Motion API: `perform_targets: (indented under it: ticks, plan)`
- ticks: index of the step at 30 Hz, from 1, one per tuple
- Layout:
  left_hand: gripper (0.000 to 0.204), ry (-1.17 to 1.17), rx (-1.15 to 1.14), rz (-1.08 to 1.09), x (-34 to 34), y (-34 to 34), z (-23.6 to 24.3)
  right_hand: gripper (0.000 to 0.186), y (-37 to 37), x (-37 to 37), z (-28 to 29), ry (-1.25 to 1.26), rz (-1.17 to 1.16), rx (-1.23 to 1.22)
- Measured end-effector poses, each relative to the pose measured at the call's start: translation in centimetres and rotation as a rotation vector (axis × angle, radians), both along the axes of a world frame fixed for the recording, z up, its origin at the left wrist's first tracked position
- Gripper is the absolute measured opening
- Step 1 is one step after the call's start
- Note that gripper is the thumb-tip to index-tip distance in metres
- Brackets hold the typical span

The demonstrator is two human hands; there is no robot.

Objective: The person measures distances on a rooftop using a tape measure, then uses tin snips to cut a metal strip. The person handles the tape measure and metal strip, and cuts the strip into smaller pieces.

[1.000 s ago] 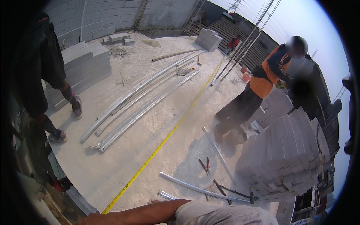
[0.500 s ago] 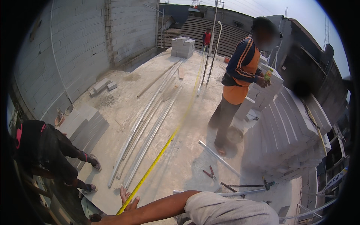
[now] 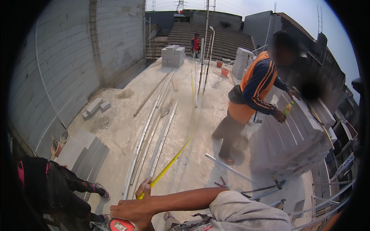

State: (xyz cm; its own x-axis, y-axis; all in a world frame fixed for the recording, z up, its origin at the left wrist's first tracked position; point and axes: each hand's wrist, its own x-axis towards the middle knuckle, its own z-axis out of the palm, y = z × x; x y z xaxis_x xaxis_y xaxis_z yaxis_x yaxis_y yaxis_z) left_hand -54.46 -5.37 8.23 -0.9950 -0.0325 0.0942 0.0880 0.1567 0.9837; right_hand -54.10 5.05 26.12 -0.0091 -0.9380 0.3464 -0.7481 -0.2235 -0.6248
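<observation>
My right arm reaches across to the left, and my right hand (image 3: 135, 210) is closed at a red tape measure case (image 3: 121, 225) at the lower edge. A yellow tape blade (image 3: 169, 164) runs from there far across the floor. Just beyond the right hand, the fingers of my left hand (image 3: 144, 187) close on the blade; the rest of that hand and its arm are hidden. Long metal channels (image 3: 158, 144) lie on the floor beside the blade. At the far end, a person in red (image 3: 195, 44) stands near the blade.
A co-worker in an orange vest (image 3: 256, 84) holds a bottle (image 3: 288, 108) by stacked grey blocks (image 3: 281, 142). Another person in black (image 3: 54, 188) is at the left, near more blocks (image 3: 83, 150). Pliers (image 3: 221, 182) and a hammer (image 3: 278, 183) lie at right. A thin steel column (image 3: 205, 65) stands ahead.
My right hand and the red case have come into view at the bottom. The left fingers, spread before, now close on the blade. The orange-vested co-worker has leaned toward the blocks.
</observation>
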Motion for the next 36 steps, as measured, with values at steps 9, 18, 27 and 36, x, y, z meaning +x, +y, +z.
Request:
perform_targets:
  ticks: [9,18,27,36]
  plan:
    - [0.051,-0.008,0.482,-0.386,-9.9,-5.3,0.6,0.079,1.1,-12.2,-2.2,0.026,-0.366,0.012]
    - [0.051,-0.195,0.704,-0.785,-24.8,0.1,-1.2,0.076,10.3,-23.0,-4.9,-0.053,-0.635,-0.087]
    - [0.034,-0.103,0.534,-0.681,-45.5,10.9,4.9,0.079,19.0,-42.9,-2.7,-0.008,-0.66,-0.223]
    - [0.037,-0.033,0.213,-0.694,-60.8,15.5,7.5,0.084,23.3,-57.1,-1.1,0.129,-0.759,-0.302]
